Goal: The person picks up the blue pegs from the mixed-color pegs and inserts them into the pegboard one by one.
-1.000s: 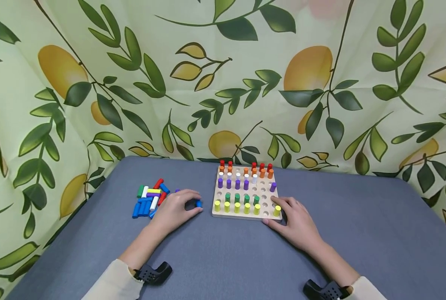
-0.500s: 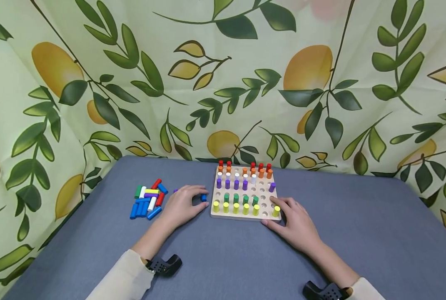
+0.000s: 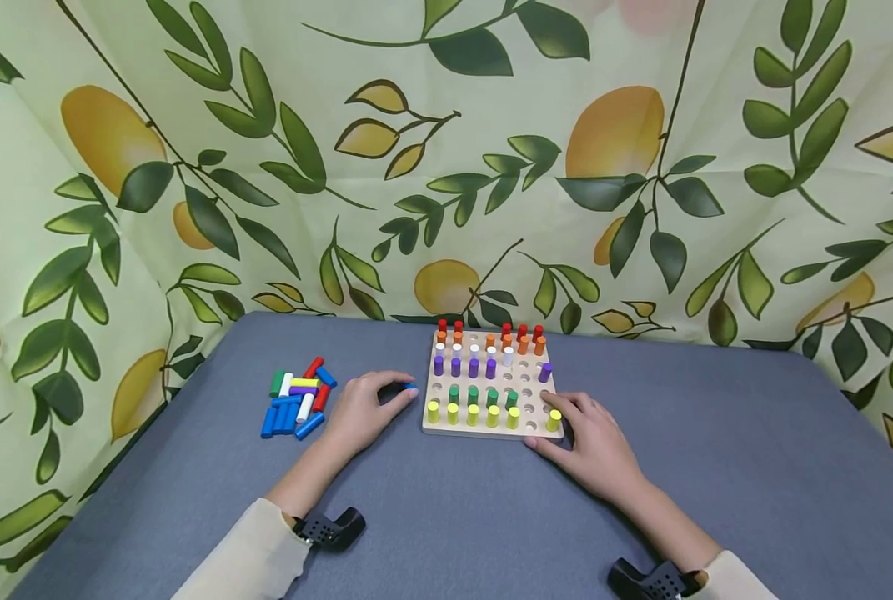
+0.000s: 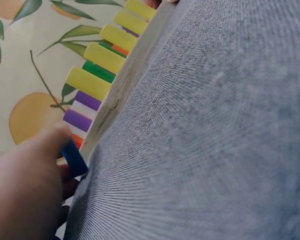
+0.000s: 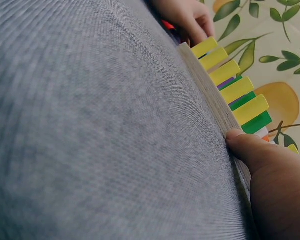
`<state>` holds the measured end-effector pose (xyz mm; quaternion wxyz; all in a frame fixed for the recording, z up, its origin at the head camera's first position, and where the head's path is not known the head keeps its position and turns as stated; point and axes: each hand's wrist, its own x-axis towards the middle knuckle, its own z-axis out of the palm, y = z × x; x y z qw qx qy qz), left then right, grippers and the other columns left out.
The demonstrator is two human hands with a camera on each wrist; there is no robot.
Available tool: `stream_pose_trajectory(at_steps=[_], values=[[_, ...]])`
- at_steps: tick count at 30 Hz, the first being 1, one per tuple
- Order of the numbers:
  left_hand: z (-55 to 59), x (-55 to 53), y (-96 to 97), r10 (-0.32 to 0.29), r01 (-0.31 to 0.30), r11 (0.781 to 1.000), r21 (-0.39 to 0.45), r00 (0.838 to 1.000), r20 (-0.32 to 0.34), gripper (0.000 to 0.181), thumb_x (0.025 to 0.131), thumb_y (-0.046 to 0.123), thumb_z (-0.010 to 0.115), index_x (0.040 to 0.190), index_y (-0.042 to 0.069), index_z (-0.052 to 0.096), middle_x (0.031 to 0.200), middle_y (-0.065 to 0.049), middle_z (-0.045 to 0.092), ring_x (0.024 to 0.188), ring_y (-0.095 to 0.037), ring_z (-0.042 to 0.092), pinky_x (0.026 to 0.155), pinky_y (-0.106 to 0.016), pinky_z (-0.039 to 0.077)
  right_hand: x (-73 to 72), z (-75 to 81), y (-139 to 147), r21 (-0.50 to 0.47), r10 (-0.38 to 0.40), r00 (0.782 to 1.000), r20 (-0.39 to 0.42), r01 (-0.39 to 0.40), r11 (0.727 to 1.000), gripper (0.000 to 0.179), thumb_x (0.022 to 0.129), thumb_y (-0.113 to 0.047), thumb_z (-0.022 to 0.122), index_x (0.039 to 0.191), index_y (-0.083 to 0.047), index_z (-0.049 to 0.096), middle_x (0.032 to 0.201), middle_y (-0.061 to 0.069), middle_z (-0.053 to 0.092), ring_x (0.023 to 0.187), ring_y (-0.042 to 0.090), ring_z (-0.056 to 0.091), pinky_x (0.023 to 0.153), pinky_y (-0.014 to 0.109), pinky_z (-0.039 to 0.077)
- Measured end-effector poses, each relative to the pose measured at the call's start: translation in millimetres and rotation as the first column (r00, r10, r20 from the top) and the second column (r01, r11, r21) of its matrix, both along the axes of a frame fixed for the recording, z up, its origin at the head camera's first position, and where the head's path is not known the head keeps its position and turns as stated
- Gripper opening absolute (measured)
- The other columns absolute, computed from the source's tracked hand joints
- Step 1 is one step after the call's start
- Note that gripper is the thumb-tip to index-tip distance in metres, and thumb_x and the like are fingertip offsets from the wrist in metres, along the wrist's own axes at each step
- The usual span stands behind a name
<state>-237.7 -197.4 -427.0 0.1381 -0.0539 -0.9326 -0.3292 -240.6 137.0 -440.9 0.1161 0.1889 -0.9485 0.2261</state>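
Between thumb and fingers my left hand [image 3: 359, 410] pinches a short blue peg [image 4: 74, 159], just left of the wooden pegboard [image 3: 484, 432]. Only a bit of that peg shows in the head view; the left wrist view shows it close to the board's end. Rows of red, orange, white, purple, green and yellow pegs stand in the board, with some holes bare. At the board's front right corner, my right hand [image 3: 594, 442] holds the board, its thumb [image 5: 242, 145] against the front edge. The other right fingers are largely hidden in the right wrist view.
Left of my left hand lies a loose pile of pegs, including several blue pegs [image 3: 284, 415], a green peg [image 3: 277, 383] and a red peg [image 3: 322, 398]. A grey cloth [image 3: 461, 517] covers the table. A leaf-patterned curtain [image 3: 484, 108] hangs behind it.
My left hand has moved right, away from the pile and up to the board, carrying the blue peg. That peg now shows less between the fingers. My right hand has stayed on the board's corner.
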Motion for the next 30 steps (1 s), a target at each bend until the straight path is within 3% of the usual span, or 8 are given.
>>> stream_pose_trajectory(at_steps=[9, 20, 30], values=[[1.0, 0.7, -0.1, 0.023, -0.019, 0.994, 0.107, 0.999, -0.028, 0.026, 0.098, 0.028, 0.068, 0.119, 0.014, 0.074, 0.109, -0.004, 0.077, 0.099, -0.02, 0.07, 0.092, -0.044, 0.058, -0.6, 0.1, 1, 0.008, -0.006, 1.0, 0.007, 0.006, 1.0, 0.07, 0.084, -0.055, 0.076, 0.14, -0.016, 0.061, 0.125, 0.013, 0.063, 0.111, 0.034, 0.06, 0.092, 0.056, 0.048], [0.7, 2.1, -1.3, 0.023, -0.015, 0.994, 0.111, 0.997, -0.07, 0.028, 0.092, 0.016, 0.075, 0.12, 0.012, 0.074, 0.108, -0.006, 0.078, 0.096, -0.02, 0.073, 0.089, -0.043, 0.059, -0.2, -2.1, 1, 0.008, -0.001, 1.0, 0.014, 0.001, 1.0, 0.07, 0.083, -0.055, 0.076, 0.139, -0.016, 0.061, 0.126, 0.013, 0.063, 0.114, 0.035, 0.06, 0.094, 0.057, 0.048], [13.4, -1.7, 6.3, 0.01, 0.023, 0.978, 0.21, 0.988, -0.154, 0.028, 0.092, 0.016, 0.075, 0.118, 0.009, 0.074, 0.101, -0.006, 0.078, 0.089, -0.017, 0.072, 0.081, -0.037, 0.061, -0.6, -1.5, 1, 0.005, -0.004, 1.0, 0.018, 0.004, 1.0, 0.071, 0.083, -0.055, 0.076, 0.14, -0.016, 0.06, 0.127, 0.013, 0.062, 0.115, 0.036, 0.06, 0.095, 0.058, 0.047]])
